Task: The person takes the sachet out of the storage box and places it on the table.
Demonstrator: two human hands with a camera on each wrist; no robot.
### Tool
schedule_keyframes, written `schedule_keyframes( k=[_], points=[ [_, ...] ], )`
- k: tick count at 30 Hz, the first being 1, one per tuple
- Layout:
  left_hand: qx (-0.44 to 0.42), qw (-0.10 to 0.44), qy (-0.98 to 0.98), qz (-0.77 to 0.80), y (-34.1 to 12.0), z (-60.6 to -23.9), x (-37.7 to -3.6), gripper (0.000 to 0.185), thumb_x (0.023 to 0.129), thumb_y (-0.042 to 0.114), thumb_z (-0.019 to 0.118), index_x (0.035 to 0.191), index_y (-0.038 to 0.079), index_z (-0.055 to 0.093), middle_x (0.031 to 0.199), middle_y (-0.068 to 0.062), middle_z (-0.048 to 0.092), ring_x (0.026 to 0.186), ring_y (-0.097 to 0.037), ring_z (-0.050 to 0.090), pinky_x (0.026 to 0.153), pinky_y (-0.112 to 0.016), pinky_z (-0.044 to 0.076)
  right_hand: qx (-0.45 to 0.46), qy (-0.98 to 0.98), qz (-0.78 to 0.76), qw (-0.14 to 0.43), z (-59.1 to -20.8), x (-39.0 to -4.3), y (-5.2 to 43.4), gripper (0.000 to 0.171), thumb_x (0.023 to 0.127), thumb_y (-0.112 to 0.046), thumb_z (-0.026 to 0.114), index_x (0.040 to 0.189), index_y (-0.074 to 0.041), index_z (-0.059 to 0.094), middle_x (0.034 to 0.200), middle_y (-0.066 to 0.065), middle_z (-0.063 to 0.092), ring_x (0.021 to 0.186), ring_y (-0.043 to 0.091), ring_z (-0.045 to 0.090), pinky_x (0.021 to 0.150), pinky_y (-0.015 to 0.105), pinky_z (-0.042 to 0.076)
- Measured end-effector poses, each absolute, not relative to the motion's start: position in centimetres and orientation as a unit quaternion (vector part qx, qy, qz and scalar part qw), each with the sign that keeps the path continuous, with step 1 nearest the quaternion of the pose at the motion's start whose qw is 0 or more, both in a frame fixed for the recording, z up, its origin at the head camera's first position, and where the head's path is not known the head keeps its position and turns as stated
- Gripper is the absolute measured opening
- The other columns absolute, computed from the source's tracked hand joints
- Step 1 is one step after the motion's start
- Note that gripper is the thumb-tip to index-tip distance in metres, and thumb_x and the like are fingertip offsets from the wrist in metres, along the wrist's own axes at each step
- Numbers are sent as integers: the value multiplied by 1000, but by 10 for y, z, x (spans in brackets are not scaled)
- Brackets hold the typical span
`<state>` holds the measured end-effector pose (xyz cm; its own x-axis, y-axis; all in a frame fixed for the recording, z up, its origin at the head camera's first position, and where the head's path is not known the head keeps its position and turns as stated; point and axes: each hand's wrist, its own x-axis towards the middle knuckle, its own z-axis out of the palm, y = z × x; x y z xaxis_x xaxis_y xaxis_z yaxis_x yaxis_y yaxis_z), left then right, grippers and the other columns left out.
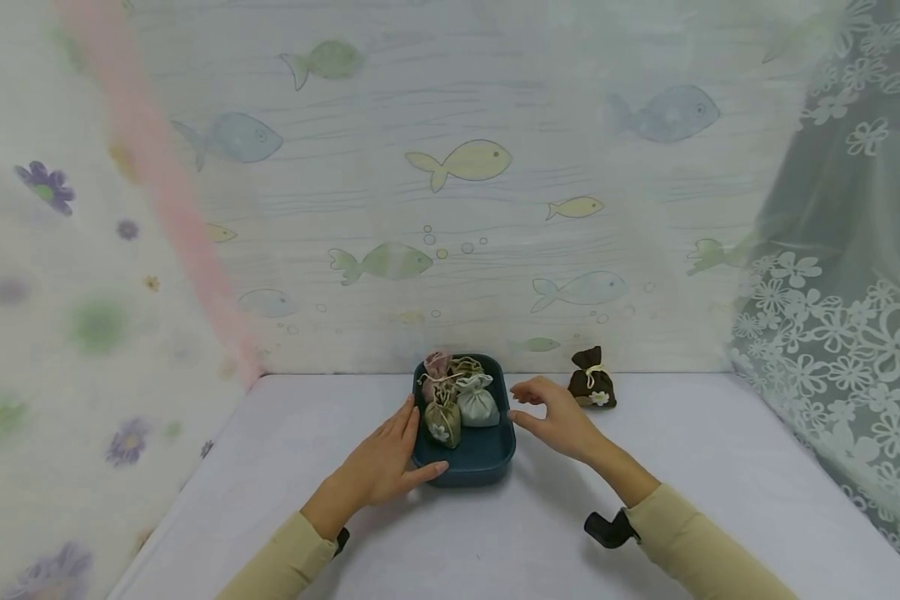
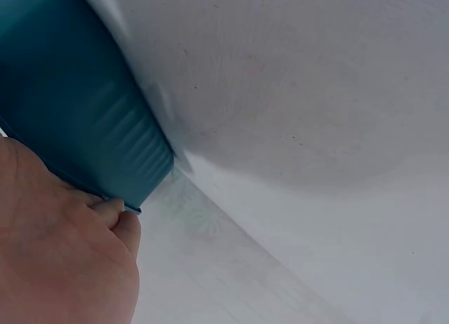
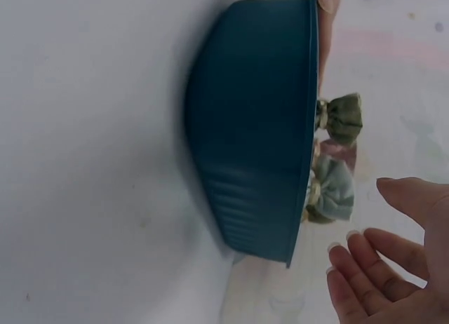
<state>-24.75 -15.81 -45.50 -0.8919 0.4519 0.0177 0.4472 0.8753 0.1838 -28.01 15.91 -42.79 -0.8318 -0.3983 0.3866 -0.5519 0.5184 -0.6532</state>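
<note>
A dark blue plastic basin (image 1: 477,463) stands on the table with several small drawstring pouches inside: an olive green pouch (image 1: 442,423), a pale mint pouch (image 1: 477,403), a pink pouch (image 1: 437,372) and another greenish one behind. My left hand (image 1: 381,460) rests along the basin's left rim, its fingers fairly straight and its thumb over the near left corner. My right hand (image 1: 561,417) hovers just beside the right rim with fingers bent loosely and nothing between them. In the right wrist view, the mint pouch top (image 3: 334,187) shows above the rim, near that hand's fingertips.
A dark brown pouch (image 1: 592,385) with a white flower sits on the table right of the basin, near the back edge. White cloth covers the table (image 1: 300,417). A fish-patterned curtain (image 1: 450,208) hangs behind, and a lace curtain (image 1: 870,358) at right.
</note>
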Motion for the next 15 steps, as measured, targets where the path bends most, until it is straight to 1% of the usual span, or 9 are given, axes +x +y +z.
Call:
schedule_keyframes(
  k=[7,11,15],
  points=[
    [232,14,969,88,-157,-452,-248,114,92,86,30,161,-4,18,171,-18,5,156,-34,18,123,-50,25,285,-860,416,79,-429,-282,143,34,96,-13,73,126,0,65,120,17,66,112,33,64,99,52,52],
    [230,19,969,88,-157,-451,-247,114,92,86,30,161,-5,18,171,-18,5,156,-34,18,123,-50,25,295,-855,421,73,-431,-283,135,34,96,-11,72,126,4,64,120,20,65,112,35,64,99,53,52],
    [231,20,968,90,-158,-451,-246,114,92,85,31,161,-5,18,171,-19,5,156,-34,18,123,-50,25,302,-845,436,61,-433,-284,127,36,97,-9,71,127,8,63,121,22,64,112,37,64,99,56,51]
  ],
)
